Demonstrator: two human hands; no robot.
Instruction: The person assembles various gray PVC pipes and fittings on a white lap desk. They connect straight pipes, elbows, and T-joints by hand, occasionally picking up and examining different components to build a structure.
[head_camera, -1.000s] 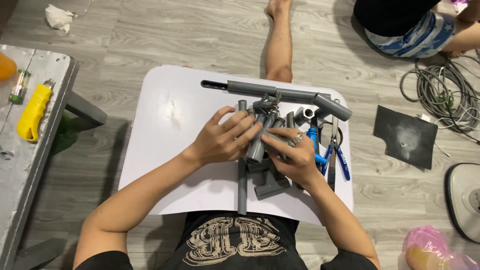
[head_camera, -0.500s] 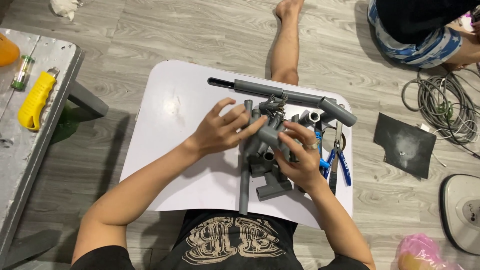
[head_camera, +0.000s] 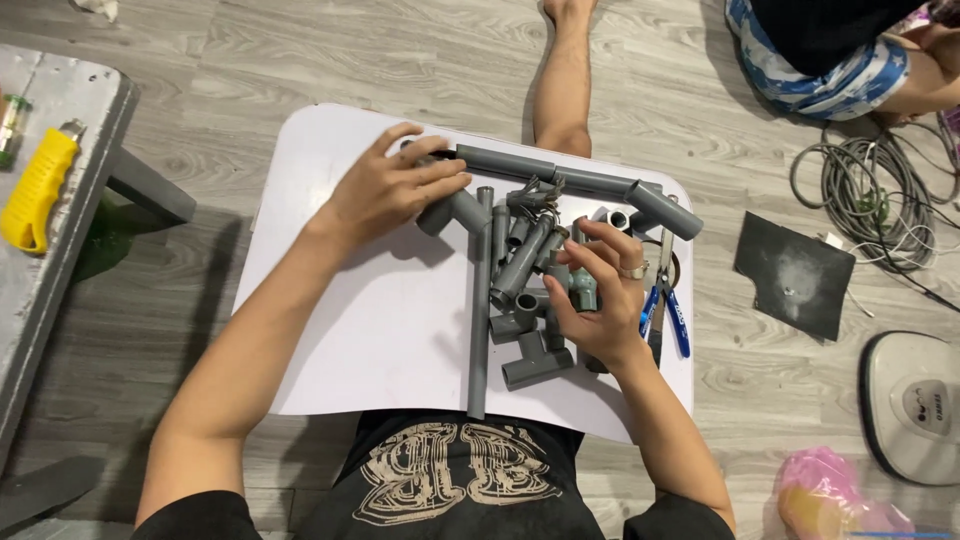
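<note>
On the white board (head_camera: 340, 330), a grey elbow fitting (head_camera: 447, 208) is being clasped by the left hand (head_camera: 385, 190), steadying it beside the long pipe (head_camera: 560, 180); a small grey fitting (head_camera: 583, 290) is being pinched by the right hand (head_camera: 597, 295) above the pile, apparently for inspection

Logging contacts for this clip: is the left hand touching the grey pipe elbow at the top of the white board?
Touching. The head view shows the left hand laid over the grey elbow, fingers wrapped across its top with no gap.
</note>
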